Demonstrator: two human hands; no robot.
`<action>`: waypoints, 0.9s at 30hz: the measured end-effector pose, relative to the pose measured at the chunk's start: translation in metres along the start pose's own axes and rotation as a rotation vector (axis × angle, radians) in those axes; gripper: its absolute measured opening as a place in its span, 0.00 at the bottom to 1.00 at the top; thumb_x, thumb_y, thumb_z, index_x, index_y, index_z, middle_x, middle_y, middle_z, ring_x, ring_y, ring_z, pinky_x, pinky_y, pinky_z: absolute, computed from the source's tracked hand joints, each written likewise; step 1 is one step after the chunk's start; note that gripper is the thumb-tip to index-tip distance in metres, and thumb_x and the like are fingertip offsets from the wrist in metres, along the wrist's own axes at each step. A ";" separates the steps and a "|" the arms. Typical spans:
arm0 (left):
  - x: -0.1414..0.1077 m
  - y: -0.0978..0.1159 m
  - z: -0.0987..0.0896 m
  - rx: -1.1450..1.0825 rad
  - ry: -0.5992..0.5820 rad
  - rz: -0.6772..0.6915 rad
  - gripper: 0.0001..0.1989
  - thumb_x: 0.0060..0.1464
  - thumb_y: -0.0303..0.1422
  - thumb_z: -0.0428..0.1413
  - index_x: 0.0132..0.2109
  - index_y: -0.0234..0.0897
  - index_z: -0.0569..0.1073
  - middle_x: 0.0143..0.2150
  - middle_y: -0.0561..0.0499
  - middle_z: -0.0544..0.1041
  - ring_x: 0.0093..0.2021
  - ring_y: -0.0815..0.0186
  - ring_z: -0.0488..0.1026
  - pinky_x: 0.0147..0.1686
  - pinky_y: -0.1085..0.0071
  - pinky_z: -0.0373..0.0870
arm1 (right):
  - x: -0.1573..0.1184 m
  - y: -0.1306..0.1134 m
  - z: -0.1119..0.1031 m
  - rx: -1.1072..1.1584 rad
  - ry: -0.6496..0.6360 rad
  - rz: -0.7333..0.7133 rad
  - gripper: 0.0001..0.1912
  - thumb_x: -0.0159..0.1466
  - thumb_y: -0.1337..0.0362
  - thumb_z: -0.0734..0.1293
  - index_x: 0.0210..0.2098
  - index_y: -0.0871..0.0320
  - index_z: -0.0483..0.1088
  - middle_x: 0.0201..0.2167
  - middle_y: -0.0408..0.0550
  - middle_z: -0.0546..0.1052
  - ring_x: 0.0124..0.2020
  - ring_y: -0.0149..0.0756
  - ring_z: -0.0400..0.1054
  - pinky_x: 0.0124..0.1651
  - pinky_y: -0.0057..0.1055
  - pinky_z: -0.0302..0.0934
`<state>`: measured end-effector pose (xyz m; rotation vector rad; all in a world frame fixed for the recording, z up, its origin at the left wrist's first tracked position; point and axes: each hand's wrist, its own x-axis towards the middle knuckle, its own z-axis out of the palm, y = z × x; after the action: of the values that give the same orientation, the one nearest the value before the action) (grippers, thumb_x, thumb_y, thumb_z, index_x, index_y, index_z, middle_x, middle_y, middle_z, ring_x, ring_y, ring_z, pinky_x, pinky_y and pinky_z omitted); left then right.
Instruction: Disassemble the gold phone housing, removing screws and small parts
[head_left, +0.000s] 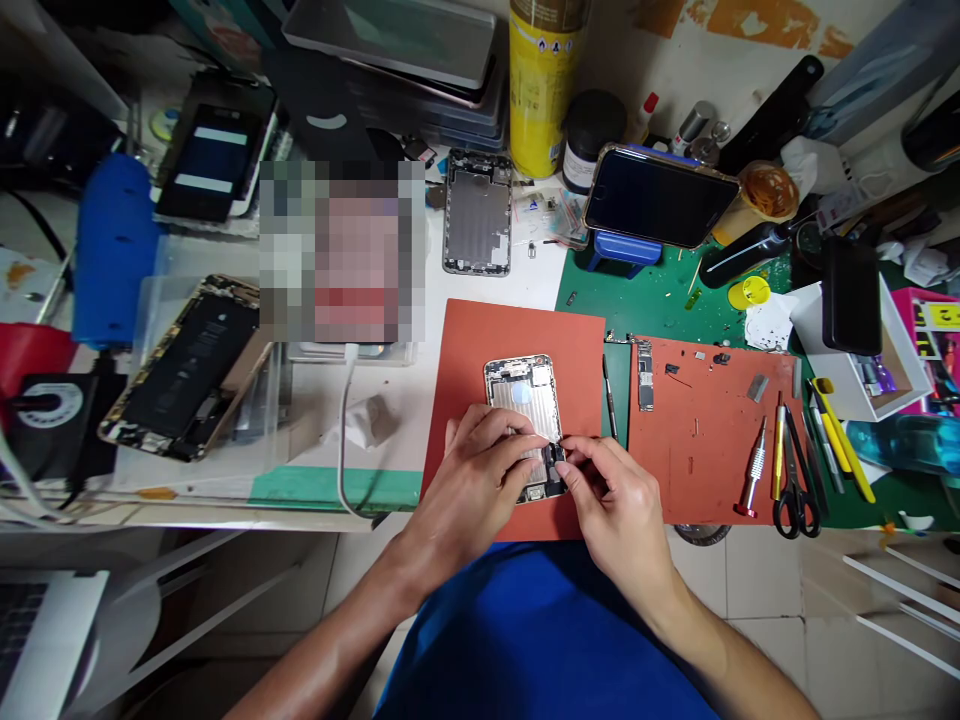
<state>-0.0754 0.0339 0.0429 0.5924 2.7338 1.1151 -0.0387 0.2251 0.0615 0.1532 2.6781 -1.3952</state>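
An opened phone housing [521, 392] with a bare silvery inside lies on the orange-red mat [465, 350] in front of me. A small black part [553, 462] sits at its lower right corner. My left hand [484, 465] bends over the housing's left side, its fingers curled and the fingertips close to the black part. From the right, my right hand [619, 490] has thumb and index finger closed at the edge of that part. Fingers hide much of the housing's lower half. A thin dark pen-like tool [610, 398] lies just right of the mat.
On the right mat lie a logic board [645, 376], a screwdriver [756, 468], scissors [796, 505] and yellow tweezers [844, 440]. Opened phone [191, 370] rests left. A propped phone [660, 195] and yellow spray can [544, 90] stand behind. A white cable [345, 420] hangs over the edge.
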 end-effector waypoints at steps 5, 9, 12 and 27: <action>0.000 0.001 -0.001 -0.019 -0.018 -0.019 0.07 0.71 0.28 0.58 0.50 0.44 0.79 0.52 0.52 0.79 0.54 0.56 0.71 0.53 0.55 0.65 | -0.001 0.000 0.000 -0.004 -0.004 -0.001 0.10 0.74 0.68 0.67 0.51 0.52 0.78 0.39 0.45 0.79 0.37 0.36 0.77 0.43 0.32 0.73; -0.001 0.000 -0.001 -0.024 -0.010 -0.012 0.07 0.71 0.28 0.58 0.50 0.44 0.79 0.52 0.52 0.79 0.54 0.57 0.71 0.53 0.55 0.64 | -0.001 0.000 0.001 0.003 0.000 -0.002 0.10 0.74 0.67 0.67 0.52 0.52 0.78 0.39 0.45 0.79 0.38 0.37 0.77 0.43 0.32 0.73; -0.001 -0.002 0.000 -0.027 0.001 0.002 0.07 0.72 0.28 0.56 0.50 0.46 0.78 0.51 0.52 0.79 0.54 0.56 0.71 0.51 0.55 0.64 | 0.000 -0.001 0.001 0.009 0.001 0.005 0.11 0.74 0.68 0.66 0.51 0.52 0.78 0.39 0.46 0.79 0.39 0.38 0.78 0.43 0.33 0.73; -0.005 -0.021 0.006 0.025 0.055 0.163 0.11 0.70 0.33 0.56 0.54 0.50 0.80 0.53 0.48 0.79 0.52 0.51 0.73 0.45 0.55 0.64 | 0.002 -0.005 0.003 0.036 0.004 0.019 0.12 0.73 0.71 0.67 0.53 0.55 0.78 0.42 0.48 0.79 0.41 0.37 0.76 0.44 0.32 0.72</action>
<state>-0.0759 0.0216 0.0240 0.8126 2.7914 1.1492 -0.0415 0.2203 0.0632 0.1849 2.6490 -1.4390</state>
